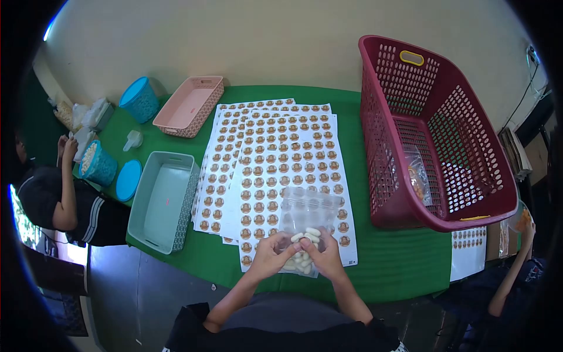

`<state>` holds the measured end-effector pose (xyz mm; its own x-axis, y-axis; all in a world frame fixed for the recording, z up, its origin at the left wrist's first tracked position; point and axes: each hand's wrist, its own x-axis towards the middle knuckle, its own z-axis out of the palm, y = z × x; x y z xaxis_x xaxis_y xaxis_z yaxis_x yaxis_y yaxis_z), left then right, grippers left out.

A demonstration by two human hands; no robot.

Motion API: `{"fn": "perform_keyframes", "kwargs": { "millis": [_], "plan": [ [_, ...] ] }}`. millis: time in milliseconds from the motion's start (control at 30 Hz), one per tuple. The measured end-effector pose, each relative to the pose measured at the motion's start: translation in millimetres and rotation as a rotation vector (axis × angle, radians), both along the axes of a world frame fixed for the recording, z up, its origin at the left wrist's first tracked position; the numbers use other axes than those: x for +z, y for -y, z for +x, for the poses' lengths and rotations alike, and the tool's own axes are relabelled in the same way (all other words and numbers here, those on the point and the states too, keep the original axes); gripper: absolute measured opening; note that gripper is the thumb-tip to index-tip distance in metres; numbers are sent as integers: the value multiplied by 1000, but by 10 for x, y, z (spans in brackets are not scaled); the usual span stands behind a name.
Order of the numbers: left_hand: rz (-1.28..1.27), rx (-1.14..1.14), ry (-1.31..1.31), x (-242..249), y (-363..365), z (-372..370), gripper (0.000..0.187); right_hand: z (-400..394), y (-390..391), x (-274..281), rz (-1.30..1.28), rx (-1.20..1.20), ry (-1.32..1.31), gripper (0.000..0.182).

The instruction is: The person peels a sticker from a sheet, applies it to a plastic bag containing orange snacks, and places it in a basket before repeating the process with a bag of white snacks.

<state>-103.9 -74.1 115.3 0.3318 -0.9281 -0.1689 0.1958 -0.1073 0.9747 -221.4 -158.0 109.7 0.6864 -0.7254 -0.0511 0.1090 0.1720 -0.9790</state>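
A clear zip-top plastic pouch (309,206) is held in front of me over the sticker sheets. White oval pieces (303,262) fill its lower part, and a few show near the thumbs. My left hand (271,256) grips the pouch's left side, thumb pressed against the front. From the right side my right hand (326,256) holds the same pouch, its thumb close to the other one. The fingers behind the pouch are mostly hidden. Beneath lie overlapping white sheets (293,154) of round brown stickers.
A large maroon basket (378,146) with a filled pouch (417,176) inside stands at right. Left are a pink basket (186,108), a green basket (158,202), a blue tub (98,166), a blue lid (128,180) and a scoop (134,139). People work at both sides.
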Motion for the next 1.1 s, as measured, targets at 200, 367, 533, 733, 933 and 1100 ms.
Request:
{"fn": "perform_keyframes", "kwargs": {
  "millis": [200,367,533,733,933,1100],
  "plan": [
    [-12,20,-79,-21,22,21,21,15,48,-72,18,45,-48,31],
    [-33,8,-106,-42,-5,39,20,-22,81,19,76,134,-99,33],
    [-72,134,30,-4,-43,126,21,-20,-23,174,-169,158,-109,45],
    [-61,130,145,161,-96,237,14,28,-65,238,-279,242,-187,41],
    [-108,193,136,79,-154,186,12,71,-142,260,-178,227,-149,39],
    [-28,170,159,83,-179,164,12,15,-138,228,-215,226,-110,37]
  ]
}}
